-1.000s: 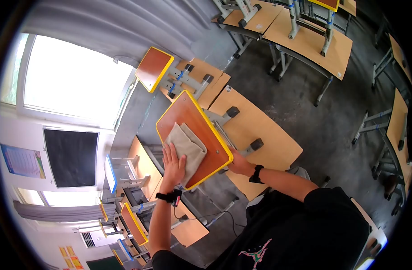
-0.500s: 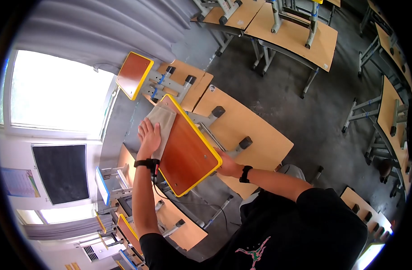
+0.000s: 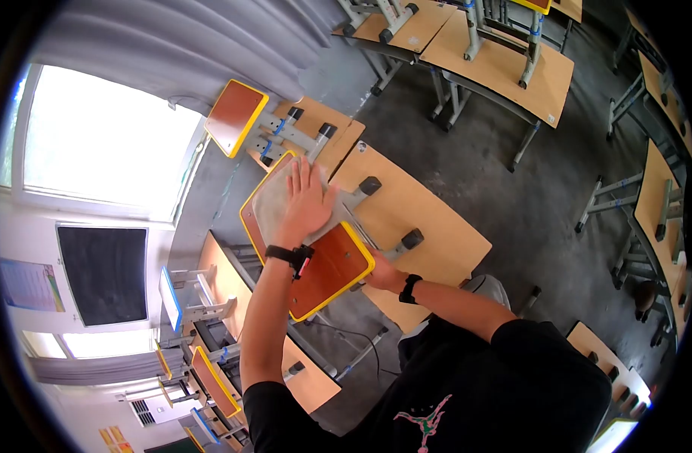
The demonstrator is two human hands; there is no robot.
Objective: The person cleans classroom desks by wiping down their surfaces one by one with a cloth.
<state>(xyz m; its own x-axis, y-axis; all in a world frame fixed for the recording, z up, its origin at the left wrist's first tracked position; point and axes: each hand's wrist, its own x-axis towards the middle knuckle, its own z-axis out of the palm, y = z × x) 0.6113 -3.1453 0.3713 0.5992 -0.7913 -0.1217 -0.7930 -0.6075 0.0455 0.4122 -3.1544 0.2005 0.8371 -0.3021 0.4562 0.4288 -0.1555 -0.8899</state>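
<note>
A stool with a reddish-brown, yellow-edged seat (image 3: 335, 268) is in front of me, its grey metal legs reaching over a desk (image 3: 429, 219). My left hand (image 3: 308, 204) lies flat on a beige cloth (image 3: 270, 208), fingers stretched out, pressing it against the upper part of the seat. The cloth extends on both sides of the palm. At the seat's right corner, my right hand (image 3: 384, 273) grips the stool by its edge; its fingertips are hidden behind the seat.
Another yellow-edged stool (image 3: 236, 117) rests on the adjoining desk. More desks with upturned stools stand at the top, right and lower left. A window (image 3: 108, 143) and grey curtain (image 3: 172, 45) are at left. A cable (image 3: 353, 332) hangs below the seat.
My left hand has slid the cloth up and right across the seat, from its left edge towards the far right edge. My right hand keeps its hold on the stool.
</note>
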